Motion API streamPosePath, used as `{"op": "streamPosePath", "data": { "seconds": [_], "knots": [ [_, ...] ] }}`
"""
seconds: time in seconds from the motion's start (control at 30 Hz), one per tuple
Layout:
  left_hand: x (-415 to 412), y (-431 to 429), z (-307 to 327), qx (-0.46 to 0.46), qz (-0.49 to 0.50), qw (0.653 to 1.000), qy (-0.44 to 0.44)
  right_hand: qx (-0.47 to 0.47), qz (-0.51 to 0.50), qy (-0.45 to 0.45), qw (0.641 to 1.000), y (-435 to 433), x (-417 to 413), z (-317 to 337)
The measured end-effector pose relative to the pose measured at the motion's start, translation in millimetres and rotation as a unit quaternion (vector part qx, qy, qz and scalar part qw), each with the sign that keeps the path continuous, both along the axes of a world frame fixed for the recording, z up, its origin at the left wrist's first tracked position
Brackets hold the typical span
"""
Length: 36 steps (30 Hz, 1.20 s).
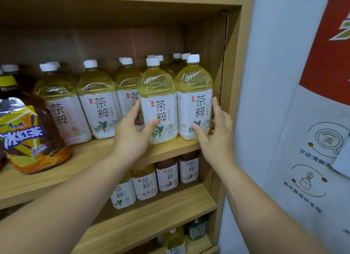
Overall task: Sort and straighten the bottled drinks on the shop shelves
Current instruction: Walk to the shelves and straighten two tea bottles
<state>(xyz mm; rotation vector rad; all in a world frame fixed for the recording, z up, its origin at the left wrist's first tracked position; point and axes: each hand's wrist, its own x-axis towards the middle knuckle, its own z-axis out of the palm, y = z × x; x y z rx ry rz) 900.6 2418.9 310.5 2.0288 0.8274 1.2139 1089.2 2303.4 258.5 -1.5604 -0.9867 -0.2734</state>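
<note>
Large yellow tea bottles with white caps and white labels stand in rows on the upper wooden shelf (91,155). My left hand (130,136) grips the second bottle from the right (159,104), thumb on its label front and fingers along its left side. My right hand (216,132) grips the rightmost bottle (195,102), thumb on the lower label and fingers behind its right side, next to the shelf's side wall. Both bottles stand upright near the shelf's front edge, labels facing out.
A big dark iced-tea bottle (28,132) with a yellow and blue label stands at the far left. Smaller tea bottles (166,176) sit on the shelf below, more bottles lower down (174,242). A white wall poster (303,140) hangs to the right.
</note>
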Motion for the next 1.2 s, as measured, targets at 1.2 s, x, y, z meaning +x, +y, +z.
{"op": "streamPosePath", "data": {
  "seconds": [1.2],
  "knots": [
    [41,29,-7,0.041,0.039,0.998,0.022,-0.084,-0.151,-0.129,0.976,34,11,16]
  ]
}}
